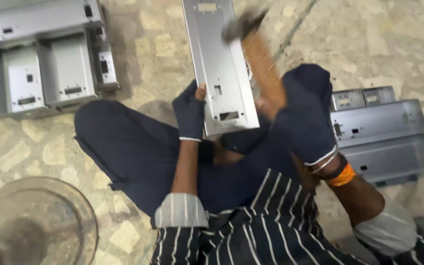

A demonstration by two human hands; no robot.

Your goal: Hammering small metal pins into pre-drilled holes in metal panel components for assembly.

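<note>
Head view, left to right. Round wire fan guard bottom left, blurred. Stack of grey metal housings top left on stone floor. Left hand, dark glove, fingers curled round left edge of long grey metal panel, thumb tip on its face; panel lies lengthwise, near end over lap. Right hand, gloved, fist closed on wooden handle of hammer; head blurred above panel's right edge. More grey housings stacked right.
</note>
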